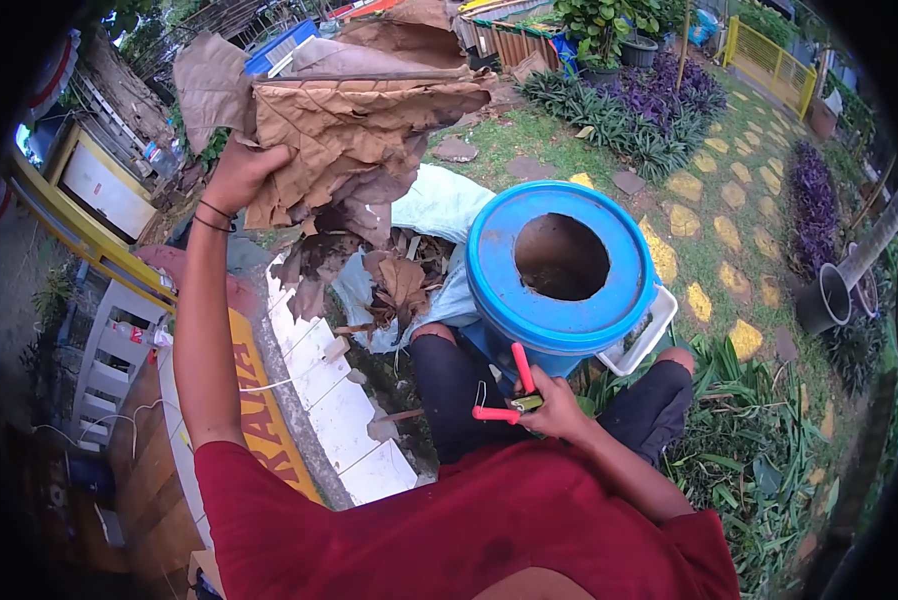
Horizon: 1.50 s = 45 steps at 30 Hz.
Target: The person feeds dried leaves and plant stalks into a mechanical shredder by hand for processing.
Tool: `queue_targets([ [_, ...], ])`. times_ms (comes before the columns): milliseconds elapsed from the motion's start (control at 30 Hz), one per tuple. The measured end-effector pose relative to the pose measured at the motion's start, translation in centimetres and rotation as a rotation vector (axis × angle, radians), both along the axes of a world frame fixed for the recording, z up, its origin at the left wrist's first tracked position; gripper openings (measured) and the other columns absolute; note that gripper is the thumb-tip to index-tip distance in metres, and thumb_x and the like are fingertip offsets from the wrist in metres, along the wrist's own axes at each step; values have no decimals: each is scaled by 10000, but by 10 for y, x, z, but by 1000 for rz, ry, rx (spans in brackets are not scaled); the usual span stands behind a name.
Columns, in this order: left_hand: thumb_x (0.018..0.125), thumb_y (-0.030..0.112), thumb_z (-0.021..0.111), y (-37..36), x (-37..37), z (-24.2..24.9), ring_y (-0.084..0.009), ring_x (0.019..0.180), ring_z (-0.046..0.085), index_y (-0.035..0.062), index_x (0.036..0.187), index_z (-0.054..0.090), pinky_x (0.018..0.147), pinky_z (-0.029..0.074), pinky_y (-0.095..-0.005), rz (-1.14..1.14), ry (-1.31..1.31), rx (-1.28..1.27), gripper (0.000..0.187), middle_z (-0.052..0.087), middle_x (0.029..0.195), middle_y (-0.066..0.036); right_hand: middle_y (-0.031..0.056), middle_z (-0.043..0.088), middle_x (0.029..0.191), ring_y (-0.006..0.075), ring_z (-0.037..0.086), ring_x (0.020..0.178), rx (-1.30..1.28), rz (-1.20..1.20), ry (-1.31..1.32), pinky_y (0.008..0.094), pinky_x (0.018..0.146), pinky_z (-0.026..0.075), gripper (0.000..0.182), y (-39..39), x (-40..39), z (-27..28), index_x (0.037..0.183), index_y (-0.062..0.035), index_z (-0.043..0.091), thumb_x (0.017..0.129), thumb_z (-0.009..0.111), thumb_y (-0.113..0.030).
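Observation:
My left hand [246, 172] is raised at the upper left, closed on a bunch of large dry brown leaves [344, 130]. Low in front of my body, my right hand [557, 408] grips red-handled shears [497, 413], whose handles are spread apart. Beyond it stands a blue bin [489, 250] with a round hole in its lid; dark material shows inside. Left of the bin, an open pale sack [439, 205] holds more dry leaves [401, 283], below the raised bunch.
White tiles [344, 420] edge the ground at the left beside a yellow sign [269, 400]. A white crate [641, 338] touches the bin's right side. Cut green leaves [749, 460] lie at the right. Yellow stepping stones [683, 222] cross the grass. A black pot [822, 300] stands far right.

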<state>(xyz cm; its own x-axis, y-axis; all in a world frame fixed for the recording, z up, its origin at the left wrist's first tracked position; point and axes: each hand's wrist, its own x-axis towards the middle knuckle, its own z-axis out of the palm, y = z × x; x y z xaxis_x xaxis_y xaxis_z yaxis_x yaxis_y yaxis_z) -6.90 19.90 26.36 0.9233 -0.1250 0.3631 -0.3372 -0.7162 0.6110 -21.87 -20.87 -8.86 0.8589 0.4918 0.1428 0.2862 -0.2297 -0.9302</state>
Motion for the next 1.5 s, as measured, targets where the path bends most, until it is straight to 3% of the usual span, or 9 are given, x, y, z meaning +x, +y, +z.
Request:
queue_targets([
  [200,886,103,690,-69,58,-16,-115,939,648,-42,1091,665,872,524,-307,-374,-193,-369,253,685,1051,-31,142,705,956,390,697,945,18,-46,-29,429,776,554,518,-8,-10,2,1063,-58,569,678,889,-191],
  [367,997,153,588,-136,77,-1,-162,994,669,-57,1103,681,907,518,-305,-500,-482,-173,253,703,1064,-71,152,693,925,380,693,902,-1,-93,-32,420,760,533,499,-16,-19,1,1038,-52,570,670,888,-165],
  [467,1018,190,563,-131,135,-10,-164,1016,661,-51,1121,678,928,515,-311,-647,-76,-729,287,698,1087,-76,154,688,916,372,696,894,1,-109,-12,409,751,531,490,-18,-22,6,1038,-53,570,676,882,-160],
  [600,914,87,651,-201,103,-52,-115,896,679,-29,997,696,815,537,-298,-577,-177,-726,150,725,1002,-41,122,663,840,343,688,768,34,-152,-46,390,703,525,443,-17,-24,12,1004,-58,561,701,871,-150],
  [667,899,88,659,-209,106,-103,-113,882,677,-26,967,691,799,538,-311,-455,-530,-354,136,727,982,-35,105,646,807,314,677,730,65,-165,-73,379,684,521,427,-14,-25,18,993,-57,558,712,867,-145],
  [800,860,161,712,-236,74,-174,-180,897,693,-4,1019,687,810,535,-325,-392,-150,-640,231,731,993,-48,69,603,739,222,647,660,133,-159,-105,349,634,508,393,-14,-28,27,973,-51,553,739,860,-128],
  [967,812,284,770,-222,63,-213,-276,1067,655,16,1151,660,966,495,-386,-341,2,-40,446,692,1162,-138,61,592,729,180,625,628,163,-143,-173,318,603,492,380,-17,-29,37,966,-55,552,748,859,-106],
  [1300,712,328,779,-257,41,-162,-412,1014,660,33,1104,672,897,528,-456,-522,204,461,502,705,1038,-230,17,556,736,104,542,614,243,-215,-152,281,573,448,390,-24,-33,49,951,-78,536,739,864,-88],
  [1500,782,367,713,-263,86,-223,-411,1017,657,64,1127,679,908,522,-454,-743,98,484,460,699,1105,-221,-20,521,734,77,499,613,315,-228,-222,258,560,403,382,-30,-39,66,846,-98,501,723,861,-60],
])
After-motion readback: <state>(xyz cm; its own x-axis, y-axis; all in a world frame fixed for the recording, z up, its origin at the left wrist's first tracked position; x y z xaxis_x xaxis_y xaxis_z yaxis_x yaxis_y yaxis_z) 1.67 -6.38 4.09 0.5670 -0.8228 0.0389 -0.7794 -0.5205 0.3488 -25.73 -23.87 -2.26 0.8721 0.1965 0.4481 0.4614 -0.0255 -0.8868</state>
